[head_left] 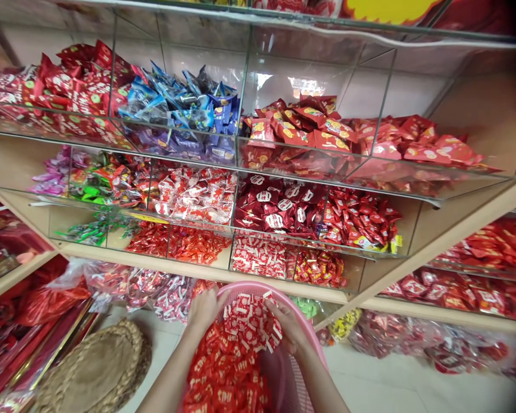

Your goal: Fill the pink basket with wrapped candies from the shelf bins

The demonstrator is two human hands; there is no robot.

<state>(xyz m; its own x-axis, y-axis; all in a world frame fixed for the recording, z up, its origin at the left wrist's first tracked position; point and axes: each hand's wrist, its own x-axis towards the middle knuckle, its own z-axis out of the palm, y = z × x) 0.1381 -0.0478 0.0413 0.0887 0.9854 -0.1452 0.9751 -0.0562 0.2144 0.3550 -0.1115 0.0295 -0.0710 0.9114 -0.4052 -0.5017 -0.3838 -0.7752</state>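
In the lower middle is a pink plastic basket [313, 338] with a meshed side. My left hand [205, 310] is closed round its upper left rim. Inside, on the right, my right hand [291, 328] rests against a heap of red-and-white wrapped candies [250, 321], its fingers parted along the heap's edge. Part of those fingers is hidden, and I make out nothing gripped between them. Bright red wrapped candies [227, 381] fill the basket's near left portion. Similar red-and-white candies [258, 256] lie in a bottom-shelf bin just beyond the basket.
A wooden display rack [284, 285] with clear-walled bins holds red packets [309, 129], blue packets [172, 100] and dark red sweets [279, 203]. On the floor at left stands a woven straw stool [94, 367]. Bagged candies [413, 338] lie beneath the rack at right.
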